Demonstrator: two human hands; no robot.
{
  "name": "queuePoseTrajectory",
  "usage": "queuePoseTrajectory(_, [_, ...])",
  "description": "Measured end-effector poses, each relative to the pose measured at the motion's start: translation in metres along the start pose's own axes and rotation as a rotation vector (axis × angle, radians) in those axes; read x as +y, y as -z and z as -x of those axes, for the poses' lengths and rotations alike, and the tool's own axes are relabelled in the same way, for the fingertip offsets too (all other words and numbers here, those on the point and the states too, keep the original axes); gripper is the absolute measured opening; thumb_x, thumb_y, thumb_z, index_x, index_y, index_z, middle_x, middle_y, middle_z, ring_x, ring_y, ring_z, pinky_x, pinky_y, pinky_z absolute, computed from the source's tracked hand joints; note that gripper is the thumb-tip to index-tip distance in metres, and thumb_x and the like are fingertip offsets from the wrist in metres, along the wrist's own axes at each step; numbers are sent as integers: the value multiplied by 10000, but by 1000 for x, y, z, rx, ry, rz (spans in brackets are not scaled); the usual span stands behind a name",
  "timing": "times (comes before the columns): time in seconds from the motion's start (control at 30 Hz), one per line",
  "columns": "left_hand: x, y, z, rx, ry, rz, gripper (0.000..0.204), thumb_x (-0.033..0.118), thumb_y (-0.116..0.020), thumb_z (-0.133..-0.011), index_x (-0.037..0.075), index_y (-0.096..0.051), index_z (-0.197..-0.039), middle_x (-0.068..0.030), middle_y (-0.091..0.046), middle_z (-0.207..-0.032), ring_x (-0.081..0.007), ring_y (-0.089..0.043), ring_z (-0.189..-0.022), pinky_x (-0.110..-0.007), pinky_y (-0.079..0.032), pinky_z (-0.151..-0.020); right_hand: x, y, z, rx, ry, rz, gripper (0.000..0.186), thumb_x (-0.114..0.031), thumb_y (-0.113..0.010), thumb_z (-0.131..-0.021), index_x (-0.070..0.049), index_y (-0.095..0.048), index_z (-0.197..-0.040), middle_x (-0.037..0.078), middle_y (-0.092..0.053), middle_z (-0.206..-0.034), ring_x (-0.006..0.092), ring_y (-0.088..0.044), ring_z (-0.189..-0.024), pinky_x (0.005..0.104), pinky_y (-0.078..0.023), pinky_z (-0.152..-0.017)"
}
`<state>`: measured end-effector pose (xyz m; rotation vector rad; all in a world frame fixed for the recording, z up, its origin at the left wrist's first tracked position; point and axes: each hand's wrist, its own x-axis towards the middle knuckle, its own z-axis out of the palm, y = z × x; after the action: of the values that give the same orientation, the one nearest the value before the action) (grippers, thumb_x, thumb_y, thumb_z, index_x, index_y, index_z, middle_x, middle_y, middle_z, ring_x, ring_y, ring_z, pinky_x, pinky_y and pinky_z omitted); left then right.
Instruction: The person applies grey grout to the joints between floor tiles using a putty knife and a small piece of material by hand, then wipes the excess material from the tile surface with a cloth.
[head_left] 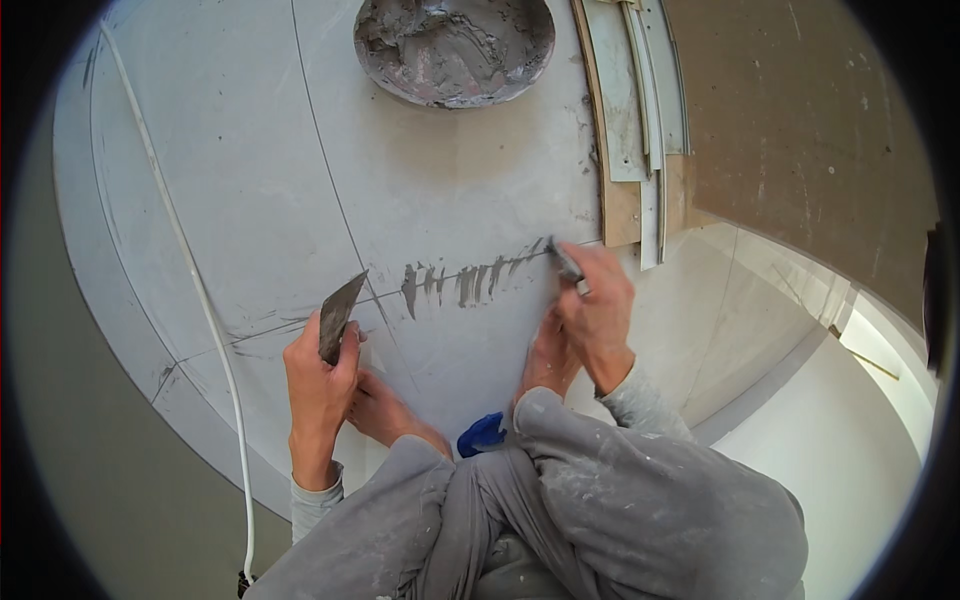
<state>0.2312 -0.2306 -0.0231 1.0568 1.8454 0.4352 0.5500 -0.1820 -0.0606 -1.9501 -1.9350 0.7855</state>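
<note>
Fingers closed — the right hand (600, 312) round a scraper (566, 262), the left hand (318, 365) round a blade (341, 320) — the paste (467, 286) smeared across the floor joint (388, 294) likely packs best under firm, low-angled strokes.

A white cable (178, 230) runs along the left, from far to near. At the far right, pale strips (652, 225) lie over a wooden board (619, 215), beside a broad brown sheet (800, 130) with whitish flecks. Something crumpled and blue (482, 436) lies near, around the middle.
</note>
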Motion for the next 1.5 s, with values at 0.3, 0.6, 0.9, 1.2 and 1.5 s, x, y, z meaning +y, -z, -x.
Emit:
queuePoseTrajectory(0.3, [-4,3,-2,-3,-6,20,169,53,-668,-926,-34,-659,-1071,-123,-721,-782,-197,-674,-669,-322,-519,-643,-57,-58,14,-231,218,-186,457,56,-675,-716,-29,-701,-1164,136,-677,-975,348,-640,-959,424,-544,-834])
queuePoseTrajectory(0.6, [-5,16,1,60,11,27,147,52,-666,-935,-36,-660,-1053,-121,-721,-783,-184,-666,-672,-319,-515,-633,-13,5,0,-93,154,-244,465,84,-675,-688,-50,-727,-1130,104,-724,-1075,321,-650,-1008,399,-547,-869])
queuePoseTrajectory(0.9, [0,9,-5,5,-22,17,147,59,-669,-933,-42,-652,-1039,-123,-719,-779,-189,-660,-662,-325,-515,-632,-4,-8,41,-139,95,-222,489,125,-577,-667,-44,-752,-1090,110,-731,-1067,321,-648,-1005,383,-544,-886])
queuePoseTrajectory(1.2, [4,9,-3,-25,21,6,148,72,-649,-980,-60,-650,-1046,-83,-720,-812,-134,-620,-720,-294,-499,-684,13,5,5,112,5,64,470,113,-596,-689,-48,-755,-1101,105,-736,-1057,320,-658,-984,392,-548,-858])
queuePoseTrajectory(1.5, [1,9,-3,10,-22,38,175,55,-669,-930,-32,-664,-1082,-122,-727,-786,-191,-677,-675,-323,-519,-640,-58,-50,8,-174,157,-154,443,52,-681,-708,-54,-728,-1136,119,-684,-929,340,-635,-911,431,-543,-817])
